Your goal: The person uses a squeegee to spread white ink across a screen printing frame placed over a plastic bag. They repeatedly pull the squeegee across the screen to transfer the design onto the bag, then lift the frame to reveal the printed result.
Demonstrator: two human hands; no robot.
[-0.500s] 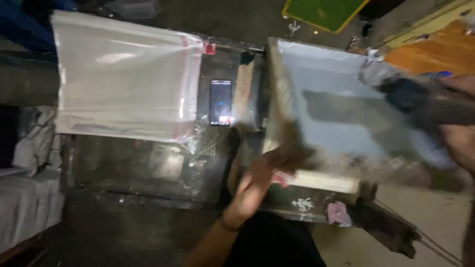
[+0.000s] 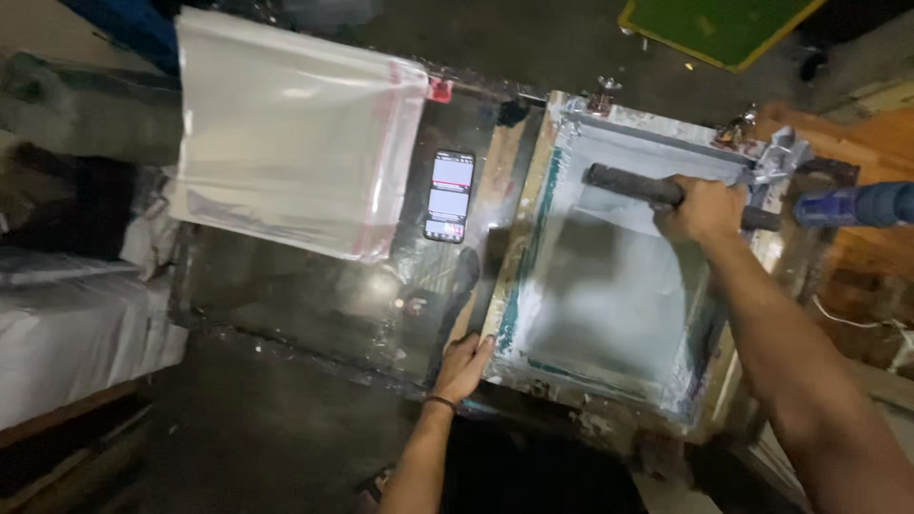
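Reaching forward with both bare arms: left hand [image 2: 464, 366] lying flat, fingers together, dark band at the wrist; right hand [image 2: 703, 208] stretching farther out, arm nearly straight, fingers curling closed in a fist.

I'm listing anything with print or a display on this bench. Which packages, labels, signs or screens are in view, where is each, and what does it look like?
Phone: flat on the dark table left of the printing frame, upright rectangle, lit screen with white and red bands.
Clear plastic bags: stacked at the table's upper left, rectangular, translucent white with a red-edged strip.
Green board: top edge, flat, yellow-rimmed.
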